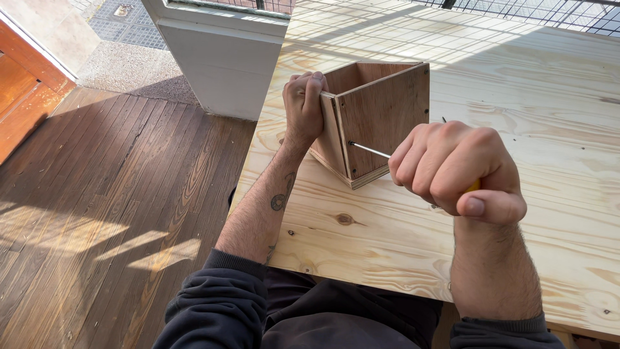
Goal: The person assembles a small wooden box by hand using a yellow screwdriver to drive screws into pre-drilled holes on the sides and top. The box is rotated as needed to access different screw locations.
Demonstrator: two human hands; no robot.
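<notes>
- Fingers of the left hand (pixel 303 106) wrap tight over the top edge of a small open plywood box (pixel 374 119), steadying it on the pale wooden table (pixel 516 97).
- The right hand (pixel 455 168) is fisted around a screwdriver (pixel 369 150), its tip against the box's side panel.
- Dark plank floor (pixel 116 194) lies to the left, with a white post (pixel 223 55) beyond.

1. Pale pine tabletop (pixel 516 84): under and all around the grip, knots and grain visible, grid-pattern shadow across its far side.
2. Dark plank floor (pixel 97 213): left of the grip, sunlit patches on it.
3. White post (pixel 223 55): beyond the grip, up-left, at the table's far corner.
4. Wire mesh railing (pixel 549 13): far behind the grip, along the top edge.
5. Grey paving (pixel 129 26): far up-left.
</notes>
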